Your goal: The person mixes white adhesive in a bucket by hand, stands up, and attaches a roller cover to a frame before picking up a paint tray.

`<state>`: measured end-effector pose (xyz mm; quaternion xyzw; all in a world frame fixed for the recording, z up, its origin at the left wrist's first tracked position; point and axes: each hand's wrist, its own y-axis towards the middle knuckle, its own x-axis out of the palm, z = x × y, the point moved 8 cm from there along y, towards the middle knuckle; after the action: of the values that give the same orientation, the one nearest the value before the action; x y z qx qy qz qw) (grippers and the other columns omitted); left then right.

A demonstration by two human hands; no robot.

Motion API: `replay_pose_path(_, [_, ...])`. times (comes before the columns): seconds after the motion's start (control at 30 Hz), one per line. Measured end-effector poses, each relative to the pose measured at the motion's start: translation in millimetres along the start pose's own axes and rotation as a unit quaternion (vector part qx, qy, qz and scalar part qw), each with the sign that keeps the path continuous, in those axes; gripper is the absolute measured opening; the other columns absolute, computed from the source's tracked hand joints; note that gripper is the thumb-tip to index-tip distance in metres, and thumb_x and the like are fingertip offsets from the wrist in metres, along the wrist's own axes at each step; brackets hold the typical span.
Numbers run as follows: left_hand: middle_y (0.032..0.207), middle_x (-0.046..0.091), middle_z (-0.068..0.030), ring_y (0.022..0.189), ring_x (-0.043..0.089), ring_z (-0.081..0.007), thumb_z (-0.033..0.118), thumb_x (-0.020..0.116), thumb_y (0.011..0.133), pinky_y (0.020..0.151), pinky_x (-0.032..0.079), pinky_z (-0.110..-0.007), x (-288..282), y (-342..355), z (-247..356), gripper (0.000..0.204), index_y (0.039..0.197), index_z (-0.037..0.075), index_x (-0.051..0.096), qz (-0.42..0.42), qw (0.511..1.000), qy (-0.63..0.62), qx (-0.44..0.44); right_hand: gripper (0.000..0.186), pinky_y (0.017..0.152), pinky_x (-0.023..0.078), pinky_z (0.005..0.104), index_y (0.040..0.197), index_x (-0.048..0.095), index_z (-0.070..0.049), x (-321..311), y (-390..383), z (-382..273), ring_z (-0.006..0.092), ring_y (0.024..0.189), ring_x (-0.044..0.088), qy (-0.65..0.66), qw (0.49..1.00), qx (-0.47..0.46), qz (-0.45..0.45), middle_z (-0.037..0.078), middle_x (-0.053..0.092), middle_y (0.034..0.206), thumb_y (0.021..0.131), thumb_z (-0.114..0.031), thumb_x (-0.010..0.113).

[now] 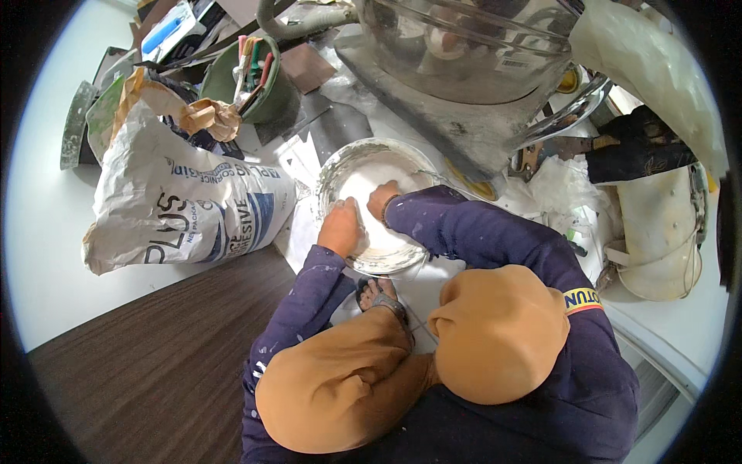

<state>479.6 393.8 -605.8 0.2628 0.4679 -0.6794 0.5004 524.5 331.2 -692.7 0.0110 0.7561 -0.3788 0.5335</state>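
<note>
A round bucket (335, 160) stands on the floor between my knees, its rim crusted with white residue. White powder or paste (379, 232) lies inside; which of the two I cannot tell. My left hand (340, 228) is closed over the near left part of the bucket, knuckles up. Beside it, deeper over the white material, my right hand (381, 199) is also closed, its fingertips turned down toward the material. The fingers of both hands hide whatever they may hold.
Left of the bucket leans a large white paper sack (185, 193), torn open. Behind it, a green bucket (282, 100) holds several brushes. A big transparent tub (464, 69) stands ahead; a handsaw (553, 151) and a whitish bucket (657, 240) are right. Dark wood-grain surface (154, 363) lies lower left.
</note>
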Motion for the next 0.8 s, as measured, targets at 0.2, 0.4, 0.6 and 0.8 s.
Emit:
replay_pose_path(0.2, [0.118,0.055,-0.0233,0.118,0.050,-0.0406,0.004,0.058,0.078,0.096,0.044,-0.045,-18,-14,42,0.047,0.123,-0.005,0.048,0.095,0.981,0.132,0.106,0.031,0.075,0.055,0.0419,0.085,0.072,0.003,-36,-9,26,0.0300,0.082,0.071,0.331,0.932,-0.069,-0.128,0.021,0.070,0.083,0.067,-0.022,0.075])
replay_pose_path(0.4, [0.112,0.062,-0.0178,0.110,0.059,-0.0303,0.022,0.069,0.076,0.089,0.047,-0.041,-31,1,51,0.044,0.112,0.001,0.057,0.042,0.973,0.215,0.072,0.030,0.074,0.055,0.0429,0.084,0.071,0.002,-44,-58,17,0.0296,0.081,0.071,0.514,0.823,-0.024,-0.241,0.021,0.070,0.083,0.067,-0.022,0.073])
replay_pose_path(0.6, [0.075,0.066,-0.0231,0.073,0.068,-0.0362,0.026,0.069,0.073,0.066,0.054,-0.043,5,15,25,0.029,0.084,0.000,0.067,0.050,0.986,0.159,0.020,0.024,0.069,0.056,0.0438,0.081,0.072,-0.003,-69,-63,12,0.0328,0.077,0.070,0.138,0.985,-0.073,0.070,0.017,0.071,0.080,0.072,-0.024,0.068])
replay_pose_path(0.8, [0.069,0.063,-0.0129,0.056,0.061,-0.0230,0.025,0.063,0.080,0.053,0.049,-0.035,29,24,16,0.027,0.087,-0.001,0.064,-0.123,0.970,-0.184,-0.102,0.013,0.059,0.052,0.0448,0.072,0.065,-0.007,-81,-74,6,0.0289,0.064,0.069,-0.040,0.942,-0.227,0.246,0.011,0.066,0.065,0.077,-0.018,0.060])
